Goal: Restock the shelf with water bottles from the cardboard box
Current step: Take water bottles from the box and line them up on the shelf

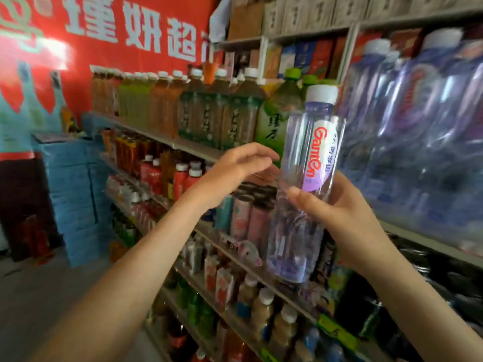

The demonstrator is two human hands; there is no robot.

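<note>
Right hand (337,215) grips water bottle (308,163) beside stocked shelf (198,148); left hand (235,171) open.

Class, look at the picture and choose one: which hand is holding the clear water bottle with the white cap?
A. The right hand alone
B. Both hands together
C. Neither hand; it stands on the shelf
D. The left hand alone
A: the right hand wraps around the water bottle, while the left hand is open beside it, its fingers apart.
</note>
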